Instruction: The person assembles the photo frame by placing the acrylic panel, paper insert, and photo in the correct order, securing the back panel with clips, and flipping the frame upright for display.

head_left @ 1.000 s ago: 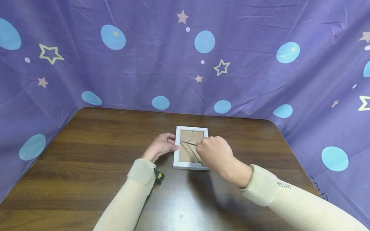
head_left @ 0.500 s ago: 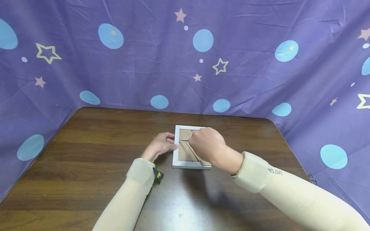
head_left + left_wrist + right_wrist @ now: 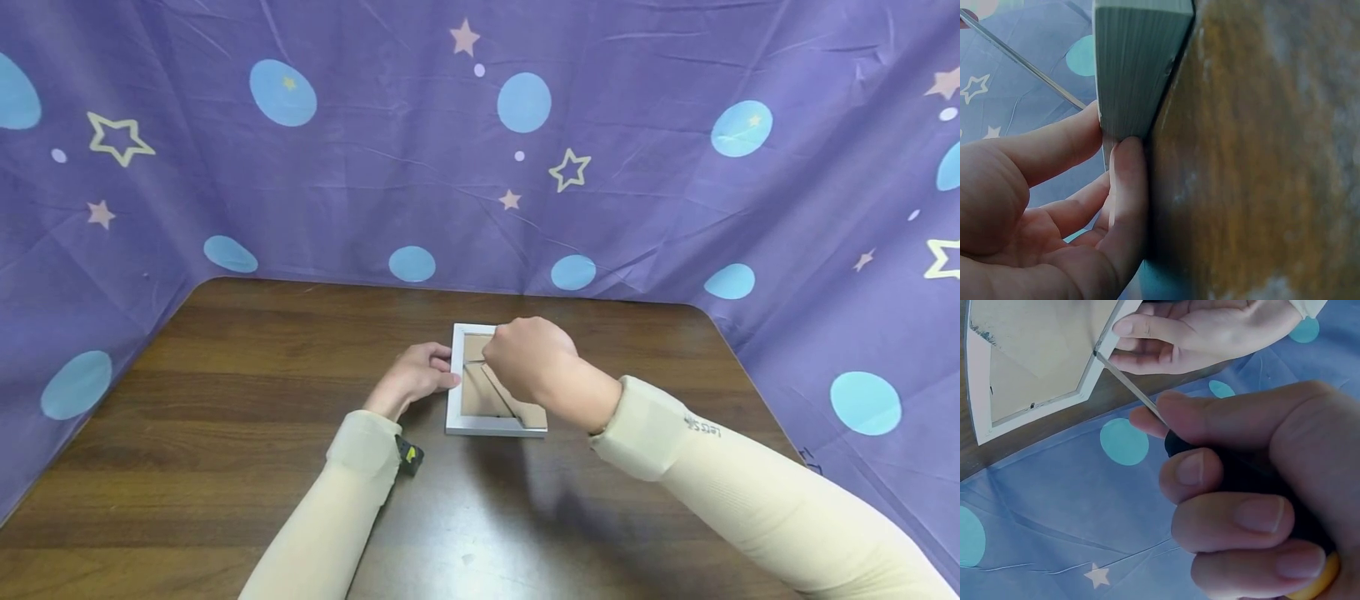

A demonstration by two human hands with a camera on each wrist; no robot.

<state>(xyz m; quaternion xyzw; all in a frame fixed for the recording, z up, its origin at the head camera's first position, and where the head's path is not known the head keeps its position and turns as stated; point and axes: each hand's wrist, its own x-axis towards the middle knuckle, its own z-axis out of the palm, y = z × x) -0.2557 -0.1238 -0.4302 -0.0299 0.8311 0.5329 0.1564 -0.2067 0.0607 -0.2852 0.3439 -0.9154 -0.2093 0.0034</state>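
From where I stand, the right hand (image 3: 528,358) blocks much of the picture frame (image 3: 487,425), covering its far right corner and most of its right rim; the frame lies flat around the middle of the table (image 3: 262,375). Of the screwdriver (image 3: 1135,392), the head view gives only a sliver of shaft to the left of that fist, with the handle quite lost behind the knuckles. The brown backing board (image 3: 480,404) shows in part, crossed by a dark slanting line; I can't tell whether it is a shadow or an edge. The left hand (image 3: 415,377) is at the left rim, and from above its lower fingers are hard to separate.

The right wrist view brings out the grip: fingers wrapped round a black handle (image 3: 1244,478) with a yellow end, thumb toward the shaft. The tip meets the inner edge of the left rim, just beside the left thumb, though its exact seat is too small to read. That view cuts off part of the frame.

Only the left wrist view shows the frame's outer side wall (image 3: 1138,69) closely. There the left hand pinches the rim, thumb at the upper edge and a finger against the side; the other fingers partly hide one another. The shaft slants in from the upper left, its end hidden by thumb and rim.
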